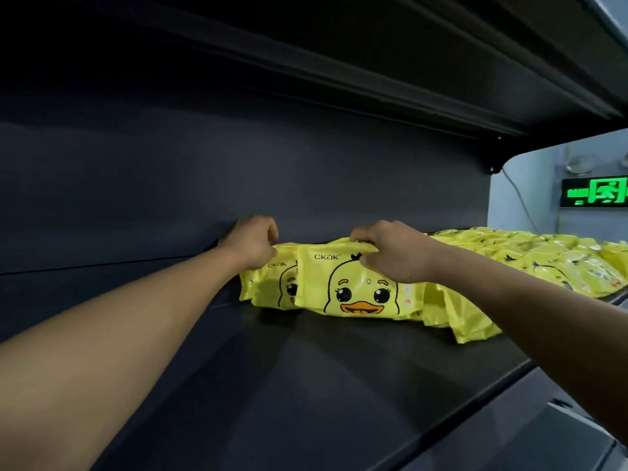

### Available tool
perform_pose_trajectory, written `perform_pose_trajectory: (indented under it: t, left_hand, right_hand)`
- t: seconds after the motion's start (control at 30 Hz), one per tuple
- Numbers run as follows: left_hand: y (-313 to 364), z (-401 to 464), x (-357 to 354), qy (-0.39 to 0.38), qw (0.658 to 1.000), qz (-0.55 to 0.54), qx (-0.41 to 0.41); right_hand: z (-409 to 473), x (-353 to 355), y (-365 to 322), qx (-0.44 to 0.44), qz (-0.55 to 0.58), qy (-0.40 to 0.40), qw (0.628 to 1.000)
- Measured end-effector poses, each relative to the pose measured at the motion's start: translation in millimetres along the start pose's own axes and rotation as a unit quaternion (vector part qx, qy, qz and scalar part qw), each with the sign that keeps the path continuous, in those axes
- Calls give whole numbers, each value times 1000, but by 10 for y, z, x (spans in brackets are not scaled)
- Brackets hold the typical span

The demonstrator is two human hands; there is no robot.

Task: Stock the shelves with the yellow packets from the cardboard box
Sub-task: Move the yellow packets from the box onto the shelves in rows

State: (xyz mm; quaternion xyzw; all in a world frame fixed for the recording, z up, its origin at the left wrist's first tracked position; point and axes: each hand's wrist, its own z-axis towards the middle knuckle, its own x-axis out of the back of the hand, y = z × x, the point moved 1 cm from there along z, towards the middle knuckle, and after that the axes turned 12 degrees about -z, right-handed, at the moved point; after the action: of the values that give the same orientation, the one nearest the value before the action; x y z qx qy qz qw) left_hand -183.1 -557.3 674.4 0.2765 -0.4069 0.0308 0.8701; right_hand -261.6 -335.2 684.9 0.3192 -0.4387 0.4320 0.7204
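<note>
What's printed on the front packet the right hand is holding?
A cartoon duck face with an orange beak on the yellow packet, clearest in the head view.

We are looking into a dim scene: the dark shelf (pixel 339 368) and its back panel are soaking up most light, and the upper left is falling into near black. Brighter light is coming from the far right, where a green exit sign (pixel 594 193) is glowing. The yellow packets (pixel 360 287) are showing small glints. Wide-angle distortion is bending the shelf edges, and the near forearms are looking soft.
</note>
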Motion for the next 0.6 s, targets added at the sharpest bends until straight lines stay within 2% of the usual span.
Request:
perform_pose_trajectory:
  t: [0.27, 0.43, 0.6]
  left_hand:
    - [-167, -137, 430, 16, 999, 36, 4]
    - [-223, -210, 450, 1, 999, 54, -3]
    - [-203, -316, 414, -16, 997, 73, -11]
  right_hand:
    - [641, -436, -303, 2, -16, -55, 998]
    - [787, -665, -301, -54, -21, -2, 998]
    - [681, -711, -271, -74, -46, 37, 996]
